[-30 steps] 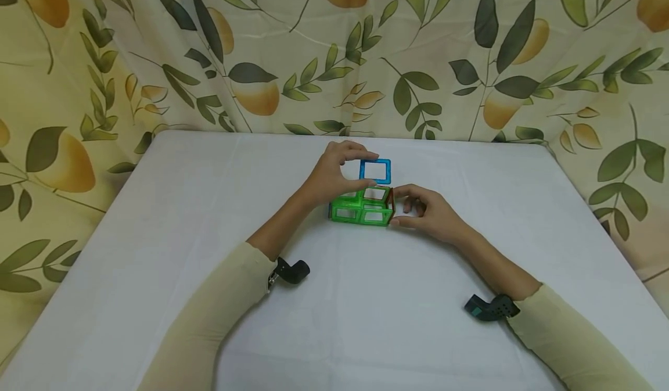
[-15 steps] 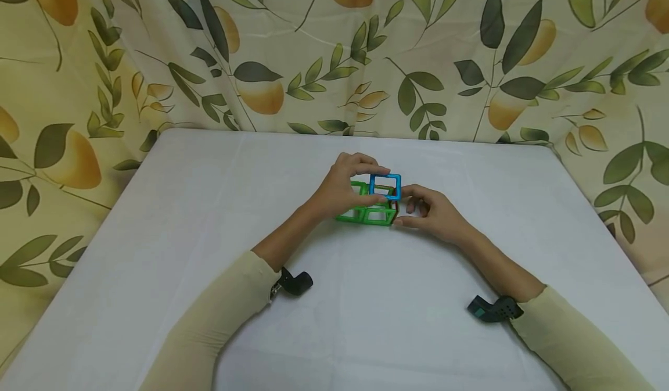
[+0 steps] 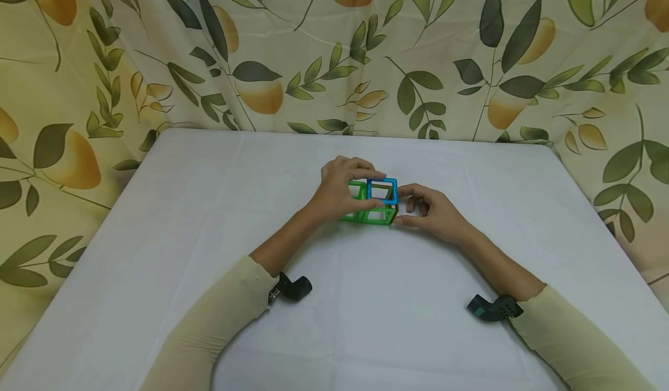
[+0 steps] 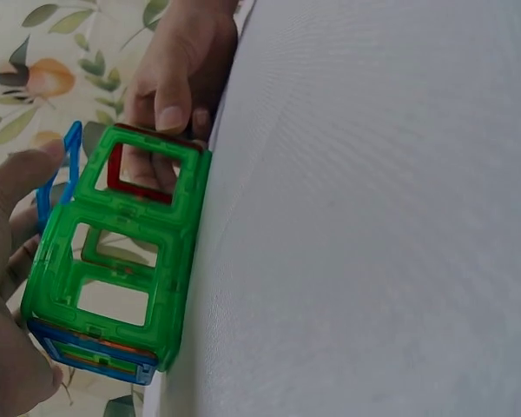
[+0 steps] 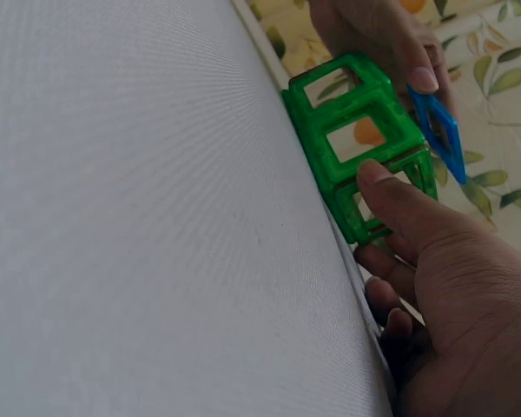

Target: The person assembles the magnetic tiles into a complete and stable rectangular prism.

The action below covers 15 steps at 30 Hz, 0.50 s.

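Observation:
A low box of see-through magnetic tiles (image 3: 377,223) stands on the white tabletop. Its sides are green, a red tile (image 4: 115,165) closes the right end, and a dark blue one (image 4: 143,373) closes the left end. Between thumb and fingers my left hand (image 3: 334,192) pinches a light blue square tile (image 3: 395,191), tilted close over the box's right half. Part of the box's left half is hidden behind that hand in the head view. My right hand (image 3: 439,214) grips the right end, thumb at the front and fingertips toward the back.
White cloth covers the table (image 3: 366,309). Behind it hangs a curtain (image 3: 324,60) printed with fruit and leaves. Each wrist wears a small black camera, the left one (image 3: 295,287) and the right one (image 3: 493,308).
My left hand has brought the blue tile down and slightly right, from behind the box to over its right half. My right hand has stayed at the box's right end.

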{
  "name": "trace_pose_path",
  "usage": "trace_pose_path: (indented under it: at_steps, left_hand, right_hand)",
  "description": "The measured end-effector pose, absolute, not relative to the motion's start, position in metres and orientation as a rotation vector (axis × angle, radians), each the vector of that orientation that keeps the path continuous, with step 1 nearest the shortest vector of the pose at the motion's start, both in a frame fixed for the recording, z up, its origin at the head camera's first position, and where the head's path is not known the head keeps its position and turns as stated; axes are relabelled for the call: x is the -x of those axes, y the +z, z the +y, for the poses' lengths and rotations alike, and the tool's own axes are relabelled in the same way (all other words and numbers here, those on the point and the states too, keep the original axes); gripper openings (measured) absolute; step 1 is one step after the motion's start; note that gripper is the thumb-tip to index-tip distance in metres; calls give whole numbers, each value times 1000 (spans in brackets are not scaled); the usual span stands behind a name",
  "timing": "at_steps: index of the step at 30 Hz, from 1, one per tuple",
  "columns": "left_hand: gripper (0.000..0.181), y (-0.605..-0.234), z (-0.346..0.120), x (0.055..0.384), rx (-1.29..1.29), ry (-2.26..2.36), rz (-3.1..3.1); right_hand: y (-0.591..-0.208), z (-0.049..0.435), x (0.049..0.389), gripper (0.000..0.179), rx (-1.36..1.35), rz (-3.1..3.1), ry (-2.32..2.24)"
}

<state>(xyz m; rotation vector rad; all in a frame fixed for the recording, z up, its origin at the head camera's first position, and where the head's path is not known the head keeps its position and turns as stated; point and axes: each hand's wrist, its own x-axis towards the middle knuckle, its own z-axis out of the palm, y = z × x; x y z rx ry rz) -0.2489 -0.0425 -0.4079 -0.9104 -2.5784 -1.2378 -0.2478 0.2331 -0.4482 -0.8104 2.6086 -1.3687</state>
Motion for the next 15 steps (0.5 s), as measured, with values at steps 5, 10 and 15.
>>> trace_pose_path:
  at_steps: [5,10,15]
  left_hand:
    - [48,-408,-41,249,913,-1205,-2582]
    - [48,-409,-40,248,895,-1146,-2636]
    - [49,-412,-39,247,877,-1078,-2694]
  right_hand:
    - [-448,233,248,52,829,2612,-1375]
    - [-448,233,248,52,824,2615,-1372]
    - [-449,235,248,50,820,2607,-1369]
